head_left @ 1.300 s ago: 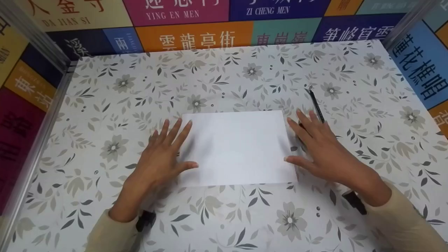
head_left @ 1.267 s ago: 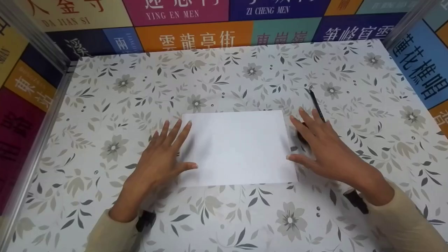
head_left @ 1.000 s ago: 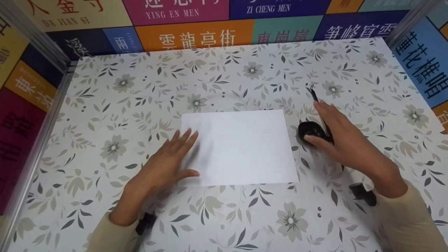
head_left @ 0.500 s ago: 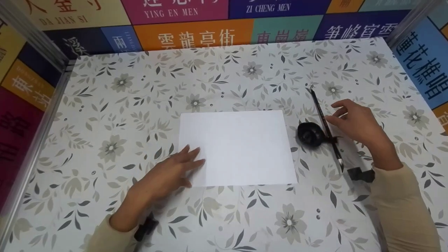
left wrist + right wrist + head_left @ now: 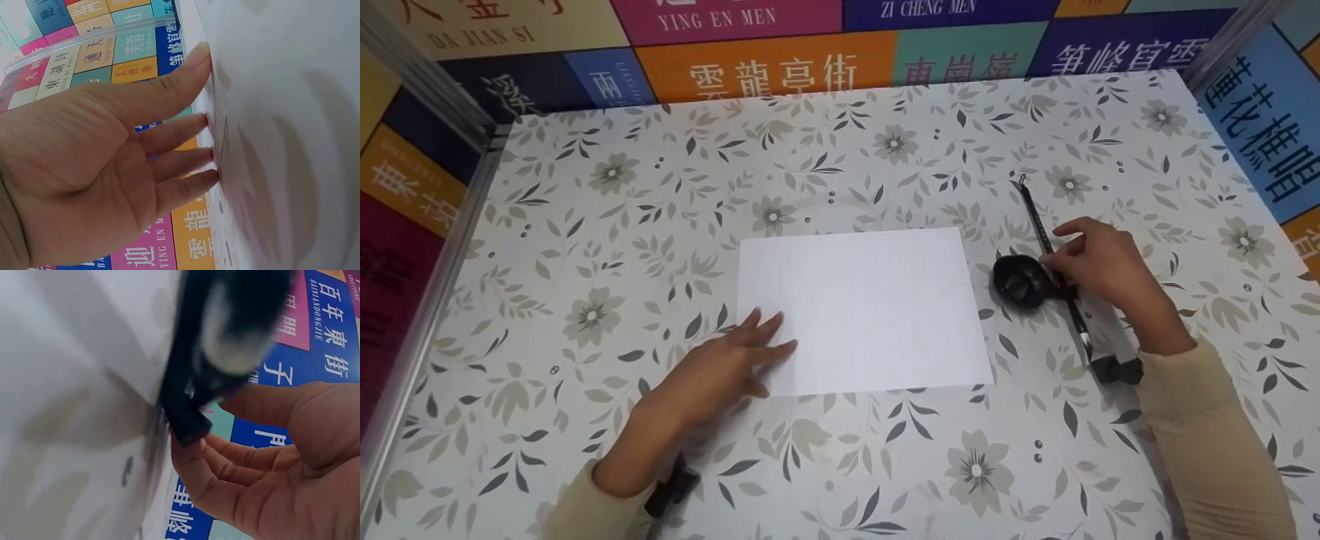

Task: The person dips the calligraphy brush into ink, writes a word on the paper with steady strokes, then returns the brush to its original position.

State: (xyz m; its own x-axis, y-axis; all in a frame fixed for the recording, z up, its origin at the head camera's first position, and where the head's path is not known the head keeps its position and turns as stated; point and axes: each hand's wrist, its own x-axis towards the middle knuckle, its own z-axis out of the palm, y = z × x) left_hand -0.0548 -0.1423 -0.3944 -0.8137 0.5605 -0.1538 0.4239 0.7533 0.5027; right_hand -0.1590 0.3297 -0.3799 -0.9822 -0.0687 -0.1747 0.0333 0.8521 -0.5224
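Note:
A blank white sheet of paper lies flat on the patterned table. My left hand rests its fingertips on the sheet's lower left part; in the left wrist view its fingers are spread and relaxed. To the right of the sheet stands a round black ink dish with a small rest at its side. A dark writing brush lies across that rest, bristles towards me. My right hand pinches the brush's handle near the dish, thumb on top; the exact contact is partly hidden by the brush and rest in the right wrist view.
The tabletop has a floral print of leaves and flowers. Coloured panels with lettering stand along its back and sides. A small black device sits at each wrist.
My right hand has left the sheet's right edge, passed over the dish and come to the brush from the right. My left hand has slid down towards the sheet's lower left corner.

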